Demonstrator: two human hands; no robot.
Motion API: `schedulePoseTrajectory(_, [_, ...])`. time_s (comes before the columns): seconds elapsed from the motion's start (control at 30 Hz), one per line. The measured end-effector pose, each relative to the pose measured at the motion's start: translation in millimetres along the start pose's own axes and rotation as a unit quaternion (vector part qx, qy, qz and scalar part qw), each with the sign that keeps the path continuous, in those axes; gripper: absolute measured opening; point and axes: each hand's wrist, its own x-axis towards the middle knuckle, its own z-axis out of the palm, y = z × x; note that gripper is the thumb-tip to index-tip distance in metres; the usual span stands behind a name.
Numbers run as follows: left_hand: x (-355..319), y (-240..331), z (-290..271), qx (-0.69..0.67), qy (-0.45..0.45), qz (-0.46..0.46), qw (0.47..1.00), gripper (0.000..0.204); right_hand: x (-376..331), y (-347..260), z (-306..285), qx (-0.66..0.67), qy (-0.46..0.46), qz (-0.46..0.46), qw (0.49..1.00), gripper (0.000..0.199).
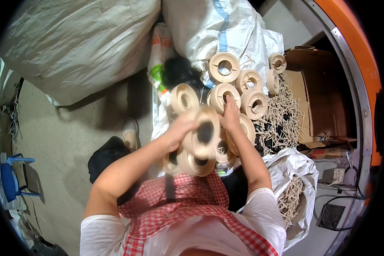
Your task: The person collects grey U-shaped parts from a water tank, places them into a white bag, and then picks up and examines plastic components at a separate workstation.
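Note:
My left hand (182,129), smeared by motion, grips a beige plastic spool-like ring (216,123) in front of my apron. My right hand (231,114) is closed on the near edge of another beige ring (217,94), its fingers at the centre hole. More of these hollow flanged rings lie heaped around both hands. One (184,97) is just beyond my left hand, and others (257,105) are to the right of my right hand. Below the left hand, a ring (195,166) rests close to my apron.
Thin beige plastic sticks (281,115) are piled right of the rings, by an open cardboard box (305,100). A white sack (301,164) at the lower right holds more sticks. Large white sacks (85,47) stand behind. A blue stool (10,179) is at the far left.

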Motion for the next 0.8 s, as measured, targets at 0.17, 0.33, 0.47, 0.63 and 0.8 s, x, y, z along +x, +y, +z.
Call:
schedulePoseTrajectory(0.17, [-16.2, -43.1, -3.7, 0.560, -0.056, 0.044, 0.825, 0.053, 6.3, 27.3, 6.7, 0.057, -0.097, 0.089, 0.990, 0.057])
schedulePoseTrajectory(0.33, [-3.6, -45.1, -6.0, 0.535, 0.082, 0.178, 0.822, 0.053, 36.6, -15.5, -40.4, 0.625, 0.193, 0.253, 0.713, 0.037])
schedulePoseTrajectory(0.47, [13.1, 22.4, 7.1, -0.123, 0.129, 0.039, 0.983, 0.054, 27.9, -68.9, -64.6, 0.869, 0.013, 0.307, 0.387, 0.045])
schedulePoseTrajectory(0.63, [20.2, 53.2, -6.9, -0.155, 0.154, 0.205, 0.954, 0.033, 28.7, -64.4, 22.1, 0.469, -0.108, 0.238, 0.844, 0.029])
schedulePoseTrajectory(0.8, [17.1, 58.3, -12.5, -0.206, 0.159, 0.232, 0.937, 0.035, 5.6, -25.9, 91.3, -0.201, -0.171, -0.213, 0.941, 0.020])
